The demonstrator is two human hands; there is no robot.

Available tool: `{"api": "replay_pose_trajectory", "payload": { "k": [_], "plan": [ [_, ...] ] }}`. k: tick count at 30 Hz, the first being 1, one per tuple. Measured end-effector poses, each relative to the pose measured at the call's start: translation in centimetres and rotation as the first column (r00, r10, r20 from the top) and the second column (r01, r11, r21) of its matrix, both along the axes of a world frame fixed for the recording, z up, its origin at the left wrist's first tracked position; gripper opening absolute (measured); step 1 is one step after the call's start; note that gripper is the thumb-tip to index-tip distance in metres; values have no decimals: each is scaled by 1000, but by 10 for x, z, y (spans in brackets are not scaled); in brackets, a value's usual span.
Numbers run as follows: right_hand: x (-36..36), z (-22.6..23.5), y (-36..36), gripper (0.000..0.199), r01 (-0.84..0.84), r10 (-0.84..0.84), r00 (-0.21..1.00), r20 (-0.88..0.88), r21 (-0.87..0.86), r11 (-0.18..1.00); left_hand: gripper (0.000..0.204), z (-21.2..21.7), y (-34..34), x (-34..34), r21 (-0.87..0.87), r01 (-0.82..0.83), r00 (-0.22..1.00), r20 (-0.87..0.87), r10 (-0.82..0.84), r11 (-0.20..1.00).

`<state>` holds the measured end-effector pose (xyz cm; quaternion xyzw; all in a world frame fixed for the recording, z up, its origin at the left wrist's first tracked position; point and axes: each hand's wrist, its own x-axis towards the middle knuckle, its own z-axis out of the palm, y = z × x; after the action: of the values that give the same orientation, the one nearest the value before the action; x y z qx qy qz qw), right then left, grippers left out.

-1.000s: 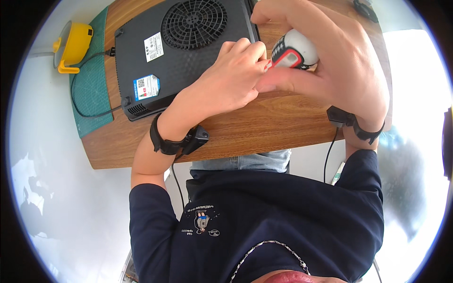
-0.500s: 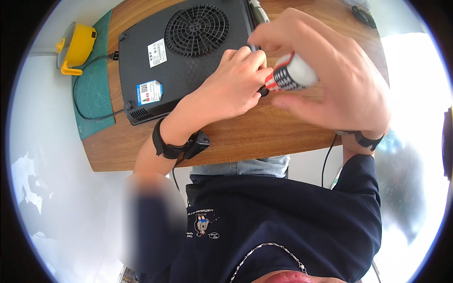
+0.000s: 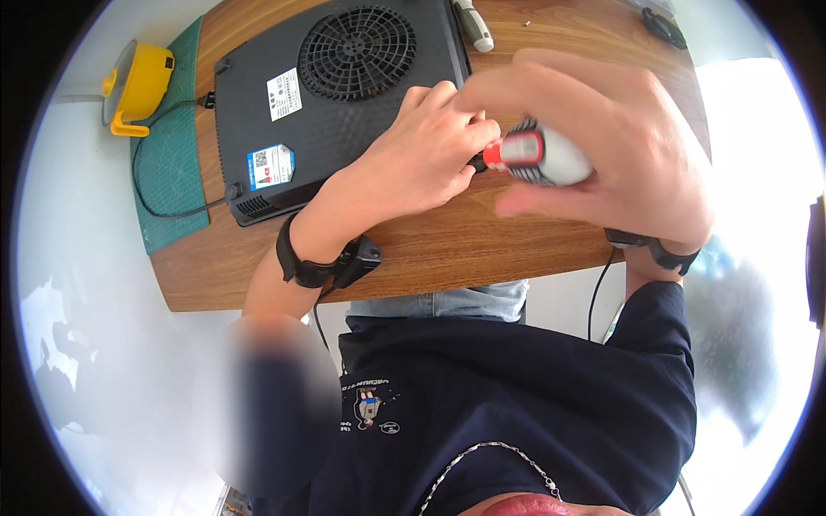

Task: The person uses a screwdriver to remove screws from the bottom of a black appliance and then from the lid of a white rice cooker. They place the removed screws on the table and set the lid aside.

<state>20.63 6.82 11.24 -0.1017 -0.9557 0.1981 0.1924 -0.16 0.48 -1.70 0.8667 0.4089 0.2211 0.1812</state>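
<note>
A black induction cooker [image 3: 340, 129] lies bottom up on the wooden table, its round fan grille [image 3: 357, 52] uppermost. At its near right corner my left hand [image 3: 434, 146] is closed, fingers pinched at the front of a screwdriver [image 3: 551, 155]. That screwdriver has a thick white, red and black ribbed handle, its narrow end toward the left fingers; the shaft and tip are hidden. Around the handle my right hand [image 3: 632, 146] curves loosely, thumb apart from it and the handle's butt near the palm. The right fingertips reach close to my left knuckles.
Beyond the cooker's right side lies a white-and-grey handled tool [image 3: 474, 26]. A yellow pot [image 3: 142, 82] stands by the green cutting mat [image 3: 176, 198] at the left, with a black power cord [image 3: 142, 185]. A black coiled item [image 3: 663, 28] sits at the far right.
The screwdriver handle has turned and shows a different side. My right fingers have shifted slightly nearer to me, uncovering the white-and-grey tool. My left hand has barely moved.
</note>
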Motion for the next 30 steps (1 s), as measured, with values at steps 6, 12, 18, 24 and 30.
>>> {"api": "replay_pose_trajectory", "payload": {
  "k": [6, 12, 18, 24, 30],
  "plan": [
    [-7, -2, 2, 65, 46, -47, 998, -53, -15, 999, 27, 10, 1, 0, 62, 0, 999, -43, 2, 998],
    [-5, -3, 0, 61, 35, -31, 999, -35, 97, 995, 27, 7, 3, 1, -81, 32, 991, 132, -21, 996],
    [1, 11, 2, 57, 107, -96, 984, -149, 71, 992, 28, 17, -3, -1, 64, -11, 999, 51, 8, 998],
    [11, 14, 10, 52, 171, -166, 970, -177, 15, 985, 26, 16, 1, 0, 22, 0, 999, -47, 1, 1000],
    [13, 24, 13, 41, 155, -157, 978, -135, -27, 988, 22, 21, 3, -3, -85, -5, 1000, 12, 6, 996]
  ]
}}
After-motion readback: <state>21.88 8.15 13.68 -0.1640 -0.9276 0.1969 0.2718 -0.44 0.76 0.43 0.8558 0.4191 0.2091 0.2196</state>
